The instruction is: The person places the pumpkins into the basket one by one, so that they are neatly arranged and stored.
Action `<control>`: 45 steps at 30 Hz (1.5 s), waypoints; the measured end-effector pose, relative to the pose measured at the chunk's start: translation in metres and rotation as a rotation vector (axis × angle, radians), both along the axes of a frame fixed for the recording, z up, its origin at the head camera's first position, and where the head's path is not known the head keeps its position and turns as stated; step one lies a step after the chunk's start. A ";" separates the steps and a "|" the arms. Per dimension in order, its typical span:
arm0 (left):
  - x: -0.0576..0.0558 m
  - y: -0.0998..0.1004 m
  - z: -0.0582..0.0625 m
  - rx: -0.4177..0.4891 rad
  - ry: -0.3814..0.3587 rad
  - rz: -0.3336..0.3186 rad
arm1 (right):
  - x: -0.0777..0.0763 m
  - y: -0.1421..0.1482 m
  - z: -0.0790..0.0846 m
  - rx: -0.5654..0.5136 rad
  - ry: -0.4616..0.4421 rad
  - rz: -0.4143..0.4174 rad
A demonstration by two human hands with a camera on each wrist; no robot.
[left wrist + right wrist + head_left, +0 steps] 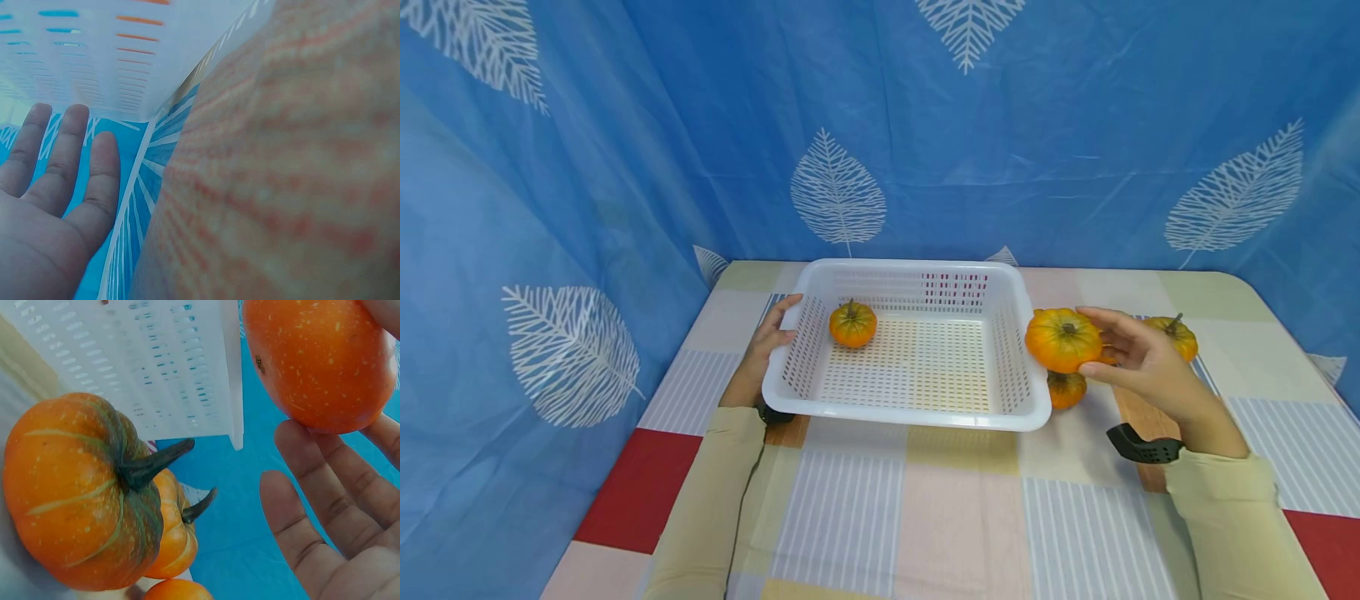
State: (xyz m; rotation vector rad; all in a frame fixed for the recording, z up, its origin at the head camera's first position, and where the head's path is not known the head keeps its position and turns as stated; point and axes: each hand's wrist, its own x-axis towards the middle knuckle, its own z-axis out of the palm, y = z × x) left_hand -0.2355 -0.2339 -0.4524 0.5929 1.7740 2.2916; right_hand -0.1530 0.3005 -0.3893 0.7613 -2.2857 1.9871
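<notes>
My right hand [1138, 358] pinches a small orange pumpkin [1063, 340] between thumb and fingertips, at the right rim of the white plastic basket [895, 417]. The right wrist view shows the underside of this held pumpkin [322, 359], above the extended lower fingers. One pumpkin [852, 324] sits inside the basket, near its left wall. At the basket's left end is my left hand [763, 342], with fingertips right at the rim. Seen from the left wrist, the fingers [103, 169] are straight, beside the slotted wall [94, 56].
Right of the basket, a pumpkin [1066, 389] lies below the held one and another [1176, 335] beyond my right hand. The right wrist view shows a large pumpkin [81, 494] close by. A checked cloth [962, 517] covers the table; a blue leaf-print curtain [940, 167] hangs behind.
</notes>
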 end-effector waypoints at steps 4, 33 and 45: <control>0.000 0.000 -0.001 0.016 0.005 -0.014 | -0.002 -0.004 0.002 0.065 -0.009 -0.009; 0.001 0.002 0.003 -0.025 -0.063 0.019 | -0.038 -0.053 0.054 0.540 0.112 0.118; 0.001 0.001 0.001 -0.008 -0.060 0.017 | -0.061 -0.079 0.068 0.452 -0.035 0.259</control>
